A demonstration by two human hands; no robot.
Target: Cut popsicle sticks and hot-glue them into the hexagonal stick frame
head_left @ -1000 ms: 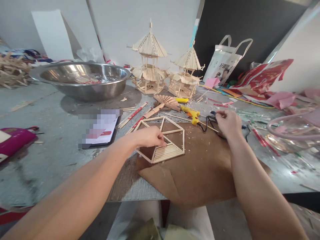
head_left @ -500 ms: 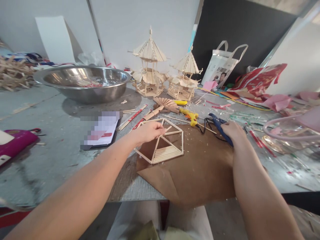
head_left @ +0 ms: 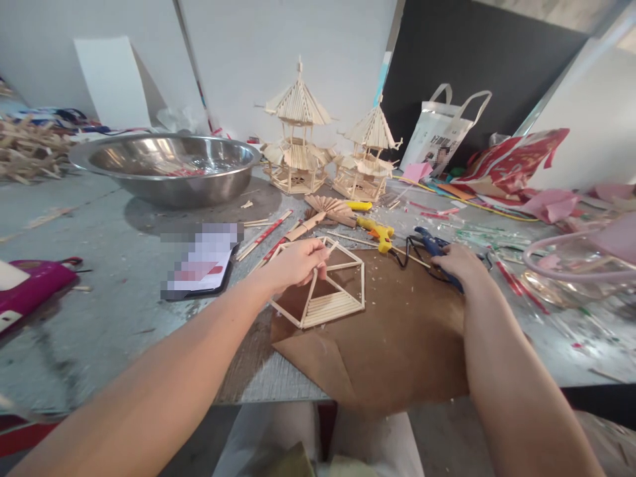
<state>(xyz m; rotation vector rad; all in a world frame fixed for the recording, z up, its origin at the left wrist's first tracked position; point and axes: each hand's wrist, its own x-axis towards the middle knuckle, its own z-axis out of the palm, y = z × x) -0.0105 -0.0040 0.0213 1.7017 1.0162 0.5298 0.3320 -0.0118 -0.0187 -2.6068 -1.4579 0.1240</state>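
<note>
Pinched in the fingers of my left hand [head_left: 298,264] is a short wooden stick [head_left: 333,246]. That hand is over a hexagonal frame of wooden sticks [head_left: 363,285], covering part of its upper left. One section of the frame is filled with a row of sticks [head_left: 330,306]. Under the frame lies a brown sheet [head_left: 397,338]. On the right, my right hand [head_left: 463,260] is closed around a blue glue gun [head_left: 436,246], with some fingers hidden behind the hand.
Two stick pagodas [head_left: 298,156] stand at the back beside a steel basin [head_left: 169,189]. A yellow glue gun [head_left: 381,233] and a folded paper fan [head_left: 330,209] lie ahead. A phone [head_left: 201,265] is at left, a purple device [head_left: 40,285] farther left, and a clear container [head_left: 561,278] at right.
My left hand has turned slightly, and the stick in it now points more upward. The right hand remains at the blue glue gun. The frame has hardly moved.
</note>
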